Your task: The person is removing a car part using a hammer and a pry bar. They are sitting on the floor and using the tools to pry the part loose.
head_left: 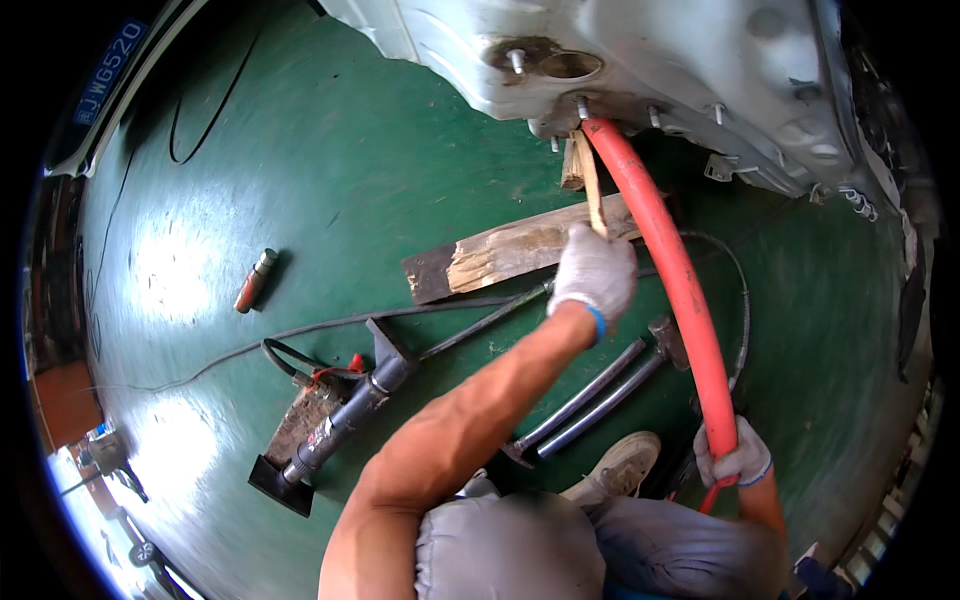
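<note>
My left hand (594, 272), in a grey work glove, is shut on a thin strip of wood (588, 180) that stands against the underside of a white car body panel (640, 60). My right hand (733, 458), also gloved, grips the lower end of a long red bar (672, 270). The bar's upper end meets the panel beside a bolt (582, 106), right next to the wood strip. A worn wooden plank (520, 250) lies on the green floor just behind my left hand.
A hydraulic hand pump (335, 420) with a black hose (300, 330) lies at lower left. Two steel rods (590, 400) lie by my shoe (620, 468). A small red cylinder (252, 280) lies further left. A parked car's bumper (110, 80) shows at top left.
</note>
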`<control>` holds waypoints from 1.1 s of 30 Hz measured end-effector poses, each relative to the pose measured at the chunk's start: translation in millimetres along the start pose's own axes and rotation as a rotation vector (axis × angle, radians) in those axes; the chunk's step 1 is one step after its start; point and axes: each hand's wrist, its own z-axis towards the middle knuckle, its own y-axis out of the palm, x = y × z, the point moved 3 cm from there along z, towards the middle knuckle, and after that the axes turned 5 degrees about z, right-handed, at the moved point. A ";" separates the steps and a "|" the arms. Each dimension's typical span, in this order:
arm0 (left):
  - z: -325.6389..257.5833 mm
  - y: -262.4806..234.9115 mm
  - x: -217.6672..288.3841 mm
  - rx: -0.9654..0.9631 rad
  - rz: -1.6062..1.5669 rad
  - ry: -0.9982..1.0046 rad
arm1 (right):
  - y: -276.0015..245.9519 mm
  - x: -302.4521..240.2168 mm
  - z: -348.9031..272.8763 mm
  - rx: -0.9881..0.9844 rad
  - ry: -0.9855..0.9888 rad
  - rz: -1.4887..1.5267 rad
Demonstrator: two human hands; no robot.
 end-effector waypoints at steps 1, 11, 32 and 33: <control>0.4 6.9 1.1 0.046 0.075 -0.002 | -0.7 2.1 -1.8 0.001 -0.002 0.003; -26.0 -41.1 30.7 -0.083 -0.038 -0.064 | -10.1 1.7 -4.6 0.018 0.007 0.028; -28.3 -177.4 16.3 -0.218 1.226 0.435 | 22.4 5.7 -60.3 0.261 0.054 -0.493; -34.9 -196.1 -1.2 -0.223 1.109 0.305 | 14.0 8.4 -54.6 0.228 0.071 -0.624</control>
